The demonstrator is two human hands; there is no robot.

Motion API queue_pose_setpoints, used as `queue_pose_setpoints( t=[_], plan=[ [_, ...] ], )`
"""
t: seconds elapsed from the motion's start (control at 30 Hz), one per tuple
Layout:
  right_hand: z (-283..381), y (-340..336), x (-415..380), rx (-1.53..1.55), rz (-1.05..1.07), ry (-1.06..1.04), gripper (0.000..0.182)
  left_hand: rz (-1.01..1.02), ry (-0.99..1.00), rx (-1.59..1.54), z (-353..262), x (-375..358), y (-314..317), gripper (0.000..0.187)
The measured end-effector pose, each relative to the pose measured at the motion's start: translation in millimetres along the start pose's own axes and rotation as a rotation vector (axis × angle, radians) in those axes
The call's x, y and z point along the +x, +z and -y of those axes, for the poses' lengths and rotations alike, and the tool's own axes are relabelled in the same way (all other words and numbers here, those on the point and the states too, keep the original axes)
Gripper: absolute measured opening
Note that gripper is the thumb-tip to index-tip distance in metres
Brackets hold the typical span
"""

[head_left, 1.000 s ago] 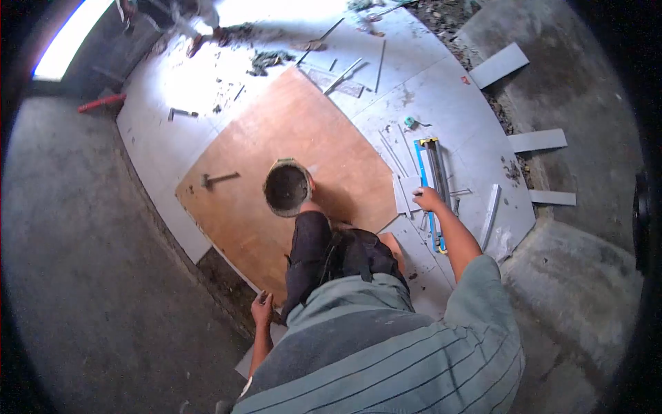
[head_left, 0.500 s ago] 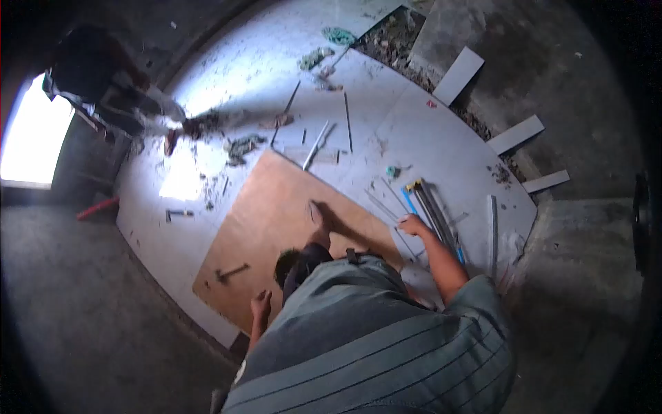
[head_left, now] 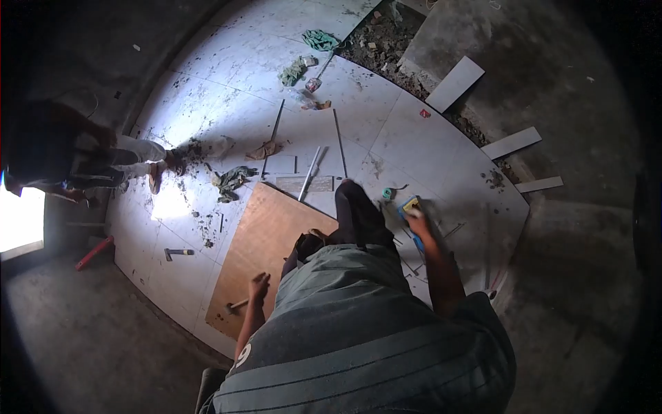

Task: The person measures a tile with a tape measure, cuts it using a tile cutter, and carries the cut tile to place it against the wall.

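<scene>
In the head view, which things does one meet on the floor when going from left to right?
Red pipe → small hammer → brown board → left hand → right hand on the blue tile cutter → loose tile strip.

Pale floor tiles [head_left: 441, 148], dusty and strewn with rags [head_left: 231, 179] and thin strips [head_left: 339, 141], meet bare grey concrete [head_left: 89, 345] on both sides, with rubble [head_left: 386, 48] at the top and bright daylight from an opening [head_left: 21, 221] at left.
</scene>
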State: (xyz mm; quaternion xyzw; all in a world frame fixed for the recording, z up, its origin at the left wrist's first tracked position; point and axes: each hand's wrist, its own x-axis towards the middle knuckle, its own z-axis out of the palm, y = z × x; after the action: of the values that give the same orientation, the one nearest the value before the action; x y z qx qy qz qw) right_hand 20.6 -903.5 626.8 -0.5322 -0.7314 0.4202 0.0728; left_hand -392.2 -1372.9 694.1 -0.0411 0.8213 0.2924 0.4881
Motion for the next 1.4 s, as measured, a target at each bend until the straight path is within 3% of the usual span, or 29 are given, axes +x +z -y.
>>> queue_pose_setpoints(
  t=[0.03,0.07,0.1,0.13,0.17,0.2,0.23,0.27,0.33,0.4,0.43,0.47,0.5,0.53,0.57,0.6,0.63,0.67,0.73,0.83,0.93,1.0,1.07,1.13,1.17,1.2,1.27,1.33,1.4],
  plan=[
    [-2.0,-16.4,-11.7,-0.525,0.160,0.176,0.021,-0.008,0.038,-0.039,1.5,48.1,-10.2,0.047],
    [-57.4,-22.5,-25.2,-0.917,0.227,-0.337,0.027,-0.074,0.083,-0.069,-27.5,63.2,-18.9,0.047],
    [-66.7,-30.5,-39.6,-0.863,0.363,-0.196,0.027,-0.114,0.142,-0.052,-55.4,84.0,-27.5,0.046],
    [-87.6,-38.7,-50.2,-0.423,0.540,0.107,0.024,-0.142,0.194,-0.054,-88.9,100.4,-31.4,0.046],
    [-107.5,-47.1,-60.4,0.266,0.519,0.566,0.021,-0.162,0.219,-0.049,-126.0,116.0,-33.1,0.047],
    [-125.3,-55.6,-70.0,0.602,0.388,0.931,0.018,-0.164,0.277,0.057,-163.0,137.5,-34.6,0.049],
    [-20.3,-85.7,-55.8,0.428,0.408,0.951,0.031,-0.201,0.321,0.145,-206.8,158.6,-29.6,0.047],
    [-27.7,-90.1,-32.9,0.450,0.473,1.007,0.035,-0.238,0.360,0.240,-248.9,175.6,-22.5,0.045],
    [-43.3,-105.1,24.2,0.567,0.588,0.867,0.031,-0.201,0.446,0.281,-325.8,222.5,2.4,0.040],
    [-54.0,-104.1,129.7,0.411,0.689,0.704,0.029,-0.182,0.577,0.487,-408.4,283.4,34.5,0.033],
    [-55.5,-98.9,201.6,0.134,0.757,0.515,0.029,-0.132,0.541,0.349,-431.0,321.6,56.9,0.033],
    [-57.3,-88.7,287.2,-0.375,0.821,0.189,0.028,-0.087,0.507,0.213,-462.7,351.4,73.1,0.033],
    [-50.9,-81.4,369.9,-0.734,0.811,-0.027,0.028,-0.070,0.633,0.368,-508.7,352.2,84.6,0.033],
    [-30.1,-82.7,445.7,-0.856,0.735,-0.081,0.027,-0.024,0.749,0.533,-561.0,338.4,103.1,0.033],
    [7.2,-95.5,516.3,-0.805,0.558,-0.045,0.027,0.102,0.559,0.451,-657.6,292.8,122.6,0.035],
    [136.1,-145.3,578.8,-0.260,0.085,0.075,0.026,0.091,0.573,0.424,-692.0,296.8,131.2,0.036],
    [210.1,-175.3,640.2,0.111,0.026,-0.033,0.032,0.077,0.597,0.390,-721.4,305.0,135.7,0.037],
    [240.9,-190.2,701.4,0.346,0.048,-0.003,0.034,0.052,0.629,0.355,-755.8,315.5,139.0,0.037],
    [360.8,-250.6,777.4,0.428,0.046,-0.095,0.036,-0.031,0.576,0.404,-801.3,336.3,133.4,0.039],
    [460.4,-302.6,860.1,0.675,0.082,-0.114,0.035,-0.086,0.421,0.349,-835.9,396.8,128.6,0.040],
    [471.2,-307.8,945.0,0.565,0.121,-0.124,0.037,-0.104,0.681,0.850,-852.7,467.0,125.2,0.041],
    [451.2,-290.0,1006.3,0.502,0.162,-0.129,0.038,-0.029,0.501,0.826,-886.7,496.9,130.8,0.043],
    [468.7,-286.0,1044.8,0.294,0.134,-0.173,0.034,0.150,0.511,0.992,-928.8,531.5,130.8,0.046],
    [467.6,-275.6,1097.1,0.409,0.287,-0.078,0.035,0.265,0.165,1.185,-920.6,628.1,150.9,0.046],
    [462.3,-267.2,1130.9,0.296,0.204,-0.242,0.032,0.298,0.271,1.194,-945.7,646.4,146.0,0.046],
    [449.3,-252.4,1168.2,0.181,0.114,-0.408,0.030,0.324,0.380,1.203,-979.5,671.4,142.3,0.047],
    [380.3,-217.0,1250.5,0.100,0.210,-0.276,0.029,0.337,0.320,1.137,-1080.1,714.8,130.8,0.048],
    [366.9,-211.1,1301.8,-0.974,0.248,-0.476,0.031,0.235,0.262,1.071,-1197.3,770.2,120.5,0.050],
    [375.9,-235.8,1322.4,-0.989,0.571,-0.381,0.032,0.039,0.311,0.958,-1338.6,808.7,109.9,0.052]
  ],
)
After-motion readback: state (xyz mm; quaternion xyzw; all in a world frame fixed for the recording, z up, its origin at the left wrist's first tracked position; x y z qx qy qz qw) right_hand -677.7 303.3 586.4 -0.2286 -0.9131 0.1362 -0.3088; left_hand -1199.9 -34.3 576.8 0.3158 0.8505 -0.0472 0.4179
